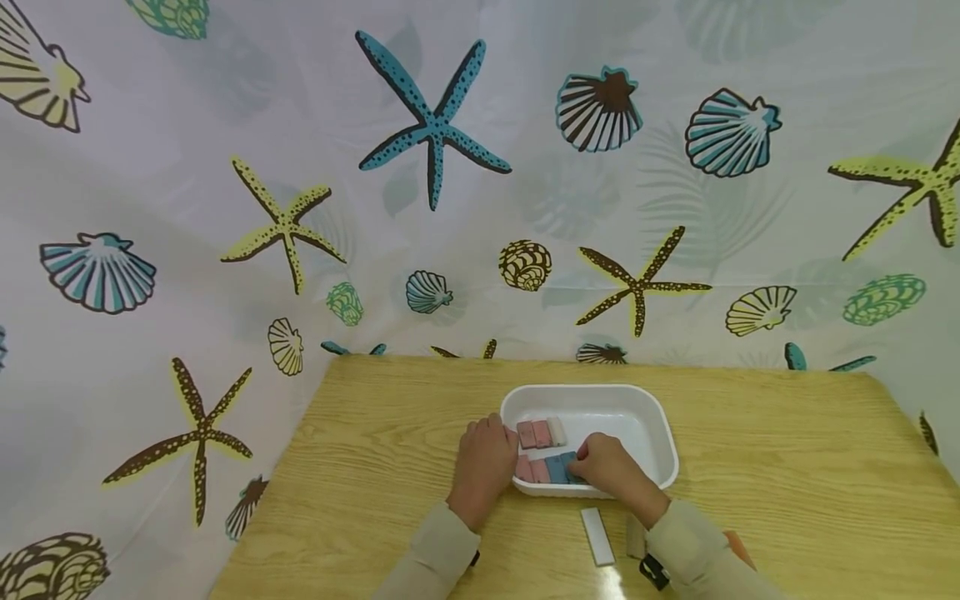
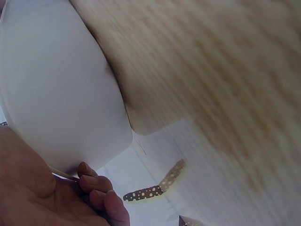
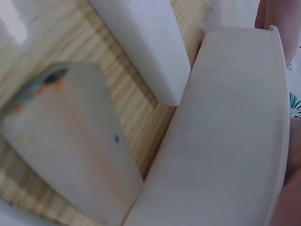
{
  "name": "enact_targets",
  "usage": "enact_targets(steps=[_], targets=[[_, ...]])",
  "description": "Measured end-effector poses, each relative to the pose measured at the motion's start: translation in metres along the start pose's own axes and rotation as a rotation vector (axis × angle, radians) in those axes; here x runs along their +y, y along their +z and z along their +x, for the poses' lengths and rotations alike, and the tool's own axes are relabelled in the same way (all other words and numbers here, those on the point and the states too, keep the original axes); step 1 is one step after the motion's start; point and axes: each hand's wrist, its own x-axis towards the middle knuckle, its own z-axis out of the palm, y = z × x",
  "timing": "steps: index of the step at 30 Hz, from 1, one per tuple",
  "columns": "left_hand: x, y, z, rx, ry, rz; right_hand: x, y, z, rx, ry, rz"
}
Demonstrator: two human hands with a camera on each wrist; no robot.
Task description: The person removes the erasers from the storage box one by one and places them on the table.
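A white plastic tub (image 1: pixel 654 429) stands on the table with two short rows of erasers in its left half. The back row has pink erasers (image 1: pixel 533 434) and a whitish eraser (image 1: pixel 556 432); in the front row, pink erasers (image 1: pixel 532 471) sit beside blue ones (image 1: pixel 555 470). My left hand (image 1: pixel 486 458) holds the tub's left rim, its fingers (image 2: pixel 94 183) curled over the edge in the left wrist view. Over the near wall reaches my right hand (image 1: pixel 611 467), pinching a blue eraser (image 1: pixel 572 468) at the front row's right end. The fingertips partly hide that eraser.
Before the tub, a long white eraser (image 1: pixel 597 537) lies on the wooden table (image 1: pixel 390 433). A smudged beige eraser (image 3: pixel 75 141) is near it, partly behind the right forearm. An orange item (image 1: pixel 738 548) shows past the right sleeve. A shell-patterned curtain (image 1: pixel 480 242) hangs behind.
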Motion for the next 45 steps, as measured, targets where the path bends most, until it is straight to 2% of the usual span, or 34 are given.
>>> enact_targets(steps=[16,24,31,40,43,45], targets=[[0.002,-0.001,-0.001,0.034,0.016,0.012,-0.006,0.005,0.003,0.052,-0.013,0.013],[0.003,-0.004,-0.002,0.001,0.000,0.004,-0.002,0.012,0.009,0.083,-0.034,-0.008],[0.003,-0.003,-0.002,0.014,0.005,0.009,-0.003,0.009,0.007,0.108,-0.043,0.015],[0.004,0.000,0.000,0.012,0.006,0.039,0.001,0.001,0.005,0.142,-0.037,0.148],[0.004,0.000,-0.001,0.027,0.015,0.054,0.001,-0.004,0.003,0.135,-0.025,0.250],[0.004,-0.001,-0.002,0.035,0.019,0.067,0.000,-0.009,0.000,0.113,-0.017,0.355]])
